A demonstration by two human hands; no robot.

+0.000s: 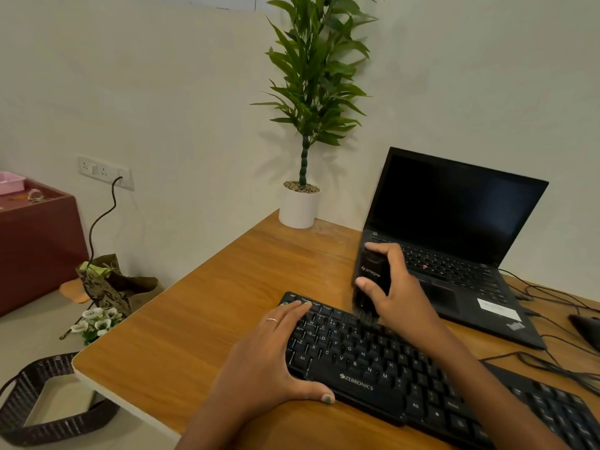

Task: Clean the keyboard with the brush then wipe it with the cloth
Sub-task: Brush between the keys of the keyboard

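A black Zebronics keyboard (383,368) lies slanted across the wooden desk (201,323). My left hand (269,362) rests on its left end, fingers straight along the top corner and thumb along the front edge. My right hand (396,287) grips a black brush (370,287) upright, its bristles touching the upper key rows near the keyboard's middle. No cloth is in view.
An open black laptop (454,241) stands just behind the keyboard, close to the brush. A potted plant (300,203) sits at the desk's back corner. Cables (552,362) and a mouse (587,329) lie at the right. A woven basket (42,401) sits on the floor, left.
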